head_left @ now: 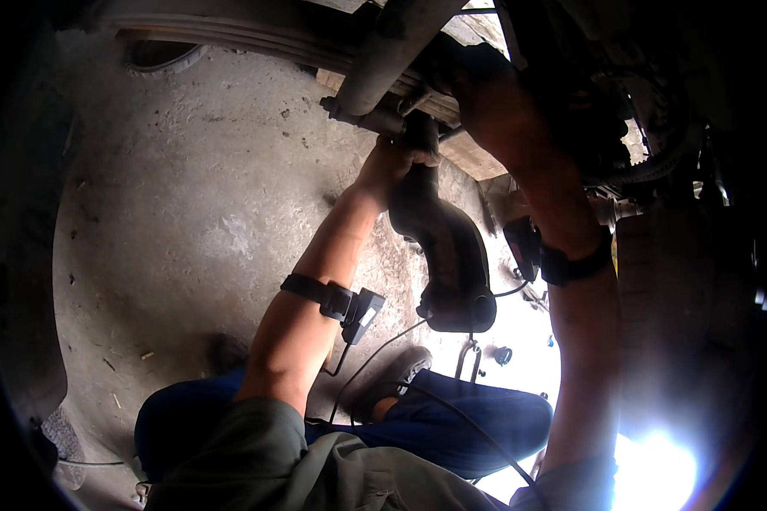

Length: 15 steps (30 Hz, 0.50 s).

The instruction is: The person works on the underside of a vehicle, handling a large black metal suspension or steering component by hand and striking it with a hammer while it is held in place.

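Observation:
My left hand (pixel 394 163) is wrapped around the narrow upper end of a dark, S-curved metal arm (pixel 441 243). That arm hangs down toward the floor and ends in a thick round-bored lug. Higher and to the right, my right hand (pixel 486 94) reaches up beside the stacked leaf spring (pixel 256 38); its fingers are lost in deep shadow, so their grip is hidden. A grey cylindrical tube (pixel 392 60) slants down between the hands, meeting a short horizontal pin (pixel 362 117) just above my left hand.
Dark vehicle parts and a ribbed hose (pixel 648 170) crowd the right side. U-shaped rods (pixel 467 358) and a small dark cap (pixel 503 355) lie on the concrete floor (pixel 187 196) near my knee. Cables (pixel 358 375) trail from the strapped wrist devices. Glare brightens the lower right.

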{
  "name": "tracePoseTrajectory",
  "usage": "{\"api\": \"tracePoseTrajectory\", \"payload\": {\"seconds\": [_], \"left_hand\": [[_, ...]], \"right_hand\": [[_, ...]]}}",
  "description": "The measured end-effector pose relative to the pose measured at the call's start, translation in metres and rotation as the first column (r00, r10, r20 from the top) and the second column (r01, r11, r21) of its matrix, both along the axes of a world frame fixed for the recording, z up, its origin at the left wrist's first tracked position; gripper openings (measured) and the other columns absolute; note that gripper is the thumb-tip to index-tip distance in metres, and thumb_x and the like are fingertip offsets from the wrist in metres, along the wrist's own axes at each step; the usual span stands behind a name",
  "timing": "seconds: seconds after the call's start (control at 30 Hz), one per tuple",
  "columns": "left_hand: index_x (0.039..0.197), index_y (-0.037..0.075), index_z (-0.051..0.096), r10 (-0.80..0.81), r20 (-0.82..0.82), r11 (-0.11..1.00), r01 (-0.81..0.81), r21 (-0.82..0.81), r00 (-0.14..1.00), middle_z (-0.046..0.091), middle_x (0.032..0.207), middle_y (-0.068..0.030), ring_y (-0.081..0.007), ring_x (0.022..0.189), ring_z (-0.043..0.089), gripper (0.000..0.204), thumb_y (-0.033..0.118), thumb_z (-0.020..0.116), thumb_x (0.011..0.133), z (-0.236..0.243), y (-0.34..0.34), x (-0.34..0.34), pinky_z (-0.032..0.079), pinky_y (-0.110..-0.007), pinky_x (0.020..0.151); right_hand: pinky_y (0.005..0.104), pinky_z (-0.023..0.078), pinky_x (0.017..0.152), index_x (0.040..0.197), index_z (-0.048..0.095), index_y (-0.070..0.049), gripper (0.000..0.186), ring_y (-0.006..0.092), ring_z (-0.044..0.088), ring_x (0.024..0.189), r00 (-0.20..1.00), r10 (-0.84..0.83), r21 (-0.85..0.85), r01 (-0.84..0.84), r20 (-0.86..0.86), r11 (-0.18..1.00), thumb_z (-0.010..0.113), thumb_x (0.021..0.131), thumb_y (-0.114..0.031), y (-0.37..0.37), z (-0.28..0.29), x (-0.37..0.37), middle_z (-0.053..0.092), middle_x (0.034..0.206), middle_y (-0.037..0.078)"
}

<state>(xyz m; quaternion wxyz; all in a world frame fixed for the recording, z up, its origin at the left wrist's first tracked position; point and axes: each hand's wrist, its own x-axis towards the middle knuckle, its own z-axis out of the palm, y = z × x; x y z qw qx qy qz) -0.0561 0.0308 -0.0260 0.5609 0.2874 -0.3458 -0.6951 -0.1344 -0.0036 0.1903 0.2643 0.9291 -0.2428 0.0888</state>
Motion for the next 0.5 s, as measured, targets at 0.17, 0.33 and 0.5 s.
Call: {"api": "tracePoseTrajectory", "payload": {"seconds": [0.17, 0.33, 0.5], "left_hand": [[0.112, 0.014, 0.072, 0.002, 0.024, 1.0, -0.001, -0.017, 1.0, 0.036, 0.144, -0.0243, -0.0331, 0.135, 0.04, 0.04, 0.029, 0.078, 0.075, -0.007, 0.001, 0.006, 0.034, -0.037, 0.114], [0.108, 0.019, 0.074, -0.023, 0.055, 0.994, 0.028, -0.108, 0.998, 0.038, 0.144, -0.0251, -0.0338, 0.134, 0.041, 0.033, 0.03, 0.077, 0.077, -0.004, 0.0, 0.002, 0.035, -0.038, 0.114], [0.107, 0.014, 0.07, 0.059, 0.089, 0.996, -0.053, -0.073, 0.994, 0.047, 0.126, -0.0174, -0.0275, 0.115, 0.049, 0.03, 0.023, 0.073, 0.078, -0.009, 0.004, 0.016, 0.041, -0.035, 0.1]], "right_hand": [[0.035, 0.05, 0.075, 0.092, 0.062, -0.004, 0.015, 0.0262, 0.059, 0.081, 0.983, -0.066, -0.291, 0.014, -0.171, 0.957, 0.058, 0.092, -0.018, 0.0, -0.01, 0.003, 0.06, 0.082, 0.011], [0.0354, 0.05, 0.072, 0.089, 0.061, -0.005, 0.017, 0.0251, 0.059, 0.079, 0.967, -0.201, -0.256, 0.157, -0.156, 0.954, 0.058, 0.093, -0.021, 0.006, -0.005, 0.003, 0.06, 0.079, 0.01], [0.038, 0.05, 0.073, 0.089, 0.061, -0.003, 0.018, 0.0283, 0.058, 0.08, 0.988, 0.037, -0.088, -0.051, -0.151, 0.995, 0.059, 0.093, -0.02, -0.011, -0.019, 0.008, 0.059, 0.082, 0.014]]}}
